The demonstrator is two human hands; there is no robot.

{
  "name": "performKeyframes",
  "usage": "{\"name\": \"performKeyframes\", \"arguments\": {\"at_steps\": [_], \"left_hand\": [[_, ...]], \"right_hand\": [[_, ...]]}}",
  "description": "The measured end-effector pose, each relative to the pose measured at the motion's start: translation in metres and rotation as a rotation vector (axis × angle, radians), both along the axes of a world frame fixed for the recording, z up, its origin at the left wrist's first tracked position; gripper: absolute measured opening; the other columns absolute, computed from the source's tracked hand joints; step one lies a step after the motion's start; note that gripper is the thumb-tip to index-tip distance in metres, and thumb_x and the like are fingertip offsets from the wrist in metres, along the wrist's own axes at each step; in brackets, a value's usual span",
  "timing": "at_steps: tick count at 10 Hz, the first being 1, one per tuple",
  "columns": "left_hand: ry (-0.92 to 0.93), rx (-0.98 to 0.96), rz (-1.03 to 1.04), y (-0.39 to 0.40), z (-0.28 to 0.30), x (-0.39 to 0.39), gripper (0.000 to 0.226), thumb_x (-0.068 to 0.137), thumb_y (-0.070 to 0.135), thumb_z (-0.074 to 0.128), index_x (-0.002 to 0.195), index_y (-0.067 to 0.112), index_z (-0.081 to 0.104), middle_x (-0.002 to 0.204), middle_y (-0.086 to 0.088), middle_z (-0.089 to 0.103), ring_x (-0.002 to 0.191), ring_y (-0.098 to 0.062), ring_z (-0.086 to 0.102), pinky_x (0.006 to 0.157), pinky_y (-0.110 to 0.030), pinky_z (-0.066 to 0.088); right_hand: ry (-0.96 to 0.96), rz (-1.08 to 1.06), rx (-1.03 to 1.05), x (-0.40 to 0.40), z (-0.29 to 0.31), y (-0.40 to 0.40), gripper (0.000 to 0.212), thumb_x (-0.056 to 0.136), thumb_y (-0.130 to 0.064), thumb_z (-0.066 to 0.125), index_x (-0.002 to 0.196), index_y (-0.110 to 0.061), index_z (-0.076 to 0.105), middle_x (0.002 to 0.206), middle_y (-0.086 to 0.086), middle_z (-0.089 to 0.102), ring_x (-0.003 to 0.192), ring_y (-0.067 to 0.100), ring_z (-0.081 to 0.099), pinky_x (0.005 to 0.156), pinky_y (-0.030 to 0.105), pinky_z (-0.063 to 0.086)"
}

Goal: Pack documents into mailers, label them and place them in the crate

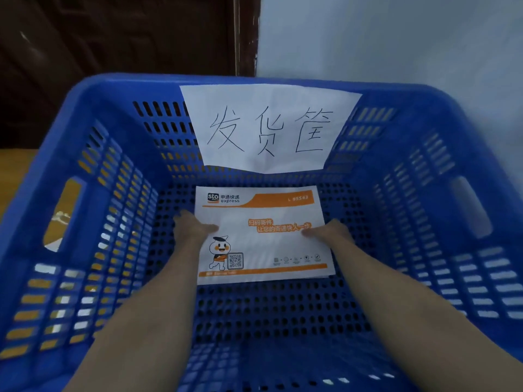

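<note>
On the far left there is a bit of yellow-brown floor [17, 176] and a dark brown door [113, 38] behind the big blue crate [93, 108]. The crate's left wall is full of little slots and has one long handle hole.

Two bare arms reach down into the crate from the bottom of the picture. The left arm comes in from the lower left and goes up toward the middle. The left hand [194, 225] sits at the left edge of a white and orange mailer [263, 236]. Its thumb lies on top of the mailer and the other fingers go down past the edge, so it looks like a pinch on the mailer's left side.

The mailer lies flat, low in the crate, at or just above the holey bottom, near the back wall. It shows a little cartoon figure, a square code and orange stripes.

Above it, a white paper sign [268, 125] with big black hand-drawn letters hangs on the inside of the crate's back wall.

The right arm comes in from the lower right. The right hand [328, 229] holds the mailer's right edge the same way, thumb on top and fingers tucked under.

On the right is the crate's other slotted wall, and behind it a pale wall [396, 38].
</note>
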State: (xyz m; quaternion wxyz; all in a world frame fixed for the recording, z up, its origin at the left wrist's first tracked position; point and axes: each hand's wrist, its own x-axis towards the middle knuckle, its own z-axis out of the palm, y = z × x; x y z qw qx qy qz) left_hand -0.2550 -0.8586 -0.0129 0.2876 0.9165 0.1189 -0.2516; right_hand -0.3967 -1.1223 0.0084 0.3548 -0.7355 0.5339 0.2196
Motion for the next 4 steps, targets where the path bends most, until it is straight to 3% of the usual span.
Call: {"name": "performKeyframes", "arguments": {"at_steps": [1, 2, 3, 4], "left_hand": [[0.0, 0.012, -0.023, 0.008, -0.008, 0.002, 0.091, 0.068, 0.024, 0.086, 0.135, -0.005, 0.032, 0.139, -0.026, 0.037, 0.122, -0.043, 0.044, 0.093, -0.05, 0.046], [0.021, 0.038, -0.061, 0.009, -0.005, 0.003, 0.094, 0.071, 0.025, 0.083, 0.14, -0.003, 0.028, 0.143, -0.025, 0.031, 0.127, -0.042, 0.04, 0.097, -0.05, 0.044], [0.111, 0.22, -0.171, 0.004, 0.0, 0.009, 0.094, 0.078, 0.033, 0.077, 0.146, 0.001, 0.02, 0.15, -0.023, 0.022, 0.136, -0.039, 0.028, 0.107, -0.047, 0.036], [0.333, 0.25, -0.2, 0.005, 0.014, 0.022, 0.085, 0.08, 0.041, 0.072, 0.145, 0.004, 0.032, 0.147, -0.017, 0.036, 0.13, -0.033, 0.041, 0.105, -0.044, 0.04]], "right_hand": [[-0.014, -0.031, 0.007, -0.001, -0.007, 0.001, 0.093, 0.064, -0.049, 0.082, 0.133, -0.005, 0.038, 0.128, 0.011, 0.056, 0.11, 0.029, 0.059, 0.091, 0.042, 0.051], [0.011, -0.019, 0.038, 0.0, -0.011, 0.0, 0.076, 0.065, -0.05, 0.081, 0.12, -0.007, 0.049, 0.117, 0.009, 0.063, 0.096, 0.024, 0.064, 0.085, 0.037, 0.054], [0.085, 0.078, 0.062, 0.004, -0.007, -0.005, 0.07, 0.067, -0.056, 0.077, 0.113, -0.008, 0.056, 0.111, 0.007, 0.064, 0.091, 0.021, 0.064, 0.079, 0.031, 0.054], [0.034, 0.109, 0.093, 0.011, 0.009, -0.015, 0.05, 0.079, -0.043, 0.074, 0.105, -0.005, 0.054, 0.093, 0.007, 0.06, 0.078, 0.018, 0.059, 0.068, 0.028, 0.053]]}}
